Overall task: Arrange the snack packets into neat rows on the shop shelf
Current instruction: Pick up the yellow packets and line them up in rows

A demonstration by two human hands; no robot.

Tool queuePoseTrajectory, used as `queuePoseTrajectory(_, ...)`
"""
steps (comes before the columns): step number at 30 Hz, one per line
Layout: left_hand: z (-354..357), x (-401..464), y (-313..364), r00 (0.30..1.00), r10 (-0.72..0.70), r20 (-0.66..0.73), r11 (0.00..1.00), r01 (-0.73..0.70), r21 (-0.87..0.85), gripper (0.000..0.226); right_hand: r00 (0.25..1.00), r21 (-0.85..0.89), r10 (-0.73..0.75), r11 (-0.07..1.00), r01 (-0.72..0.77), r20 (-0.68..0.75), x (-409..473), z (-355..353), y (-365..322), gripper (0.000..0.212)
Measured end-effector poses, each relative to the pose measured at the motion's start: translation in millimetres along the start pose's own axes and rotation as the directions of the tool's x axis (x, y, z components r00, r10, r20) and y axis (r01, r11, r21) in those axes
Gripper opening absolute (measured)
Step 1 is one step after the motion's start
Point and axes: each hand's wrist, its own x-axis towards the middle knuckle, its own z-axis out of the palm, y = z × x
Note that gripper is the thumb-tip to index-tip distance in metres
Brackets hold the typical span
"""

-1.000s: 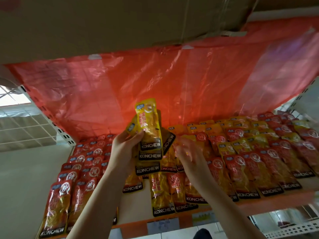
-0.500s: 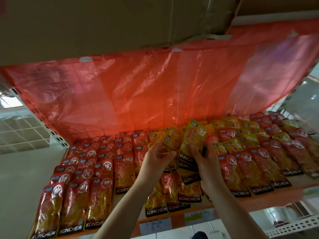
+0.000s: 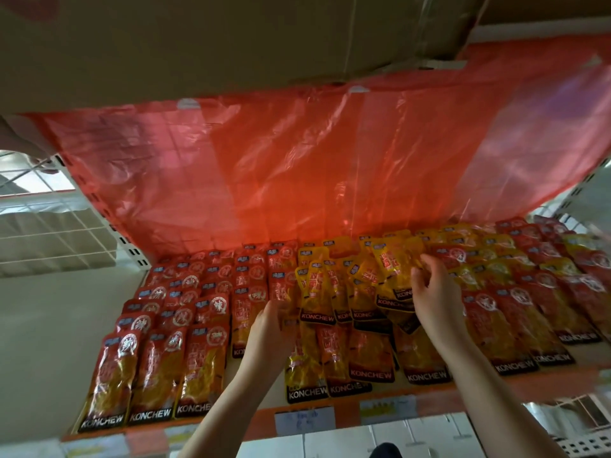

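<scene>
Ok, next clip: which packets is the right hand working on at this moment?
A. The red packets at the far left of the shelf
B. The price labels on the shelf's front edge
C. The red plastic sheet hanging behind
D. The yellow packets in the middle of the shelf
D: the right hand has its fingers curled on the tilted yellow packets in the middle of the shelf, between the red rows on either side.

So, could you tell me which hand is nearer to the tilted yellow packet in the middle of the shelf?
Right. The right hand grips the tilted yellow packet at its right edge; the left hand rests lower and further left on the red packets.
</scene>
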Motion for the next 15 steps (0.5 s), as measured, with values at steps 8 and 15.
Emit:
queuePoseTrajectory(8, 3, -2, -1, 0.997, -0.074, -0.035, 0.996, 0.072, -0.061, 0.056, 0.916, -0.082, -0.401, 0.913, 0.4, 0.006, -34, 10, -24, 0.03)
queuePoseTrajectory(15, -15, -4, 2, 0.978, -0.158, -0.139, 0.944, 0.109, -0.311, 0.023, 0.811, 0.094, -0.539, 0.841, 0.533, 0.227, -80, 41, -38, 0.022)
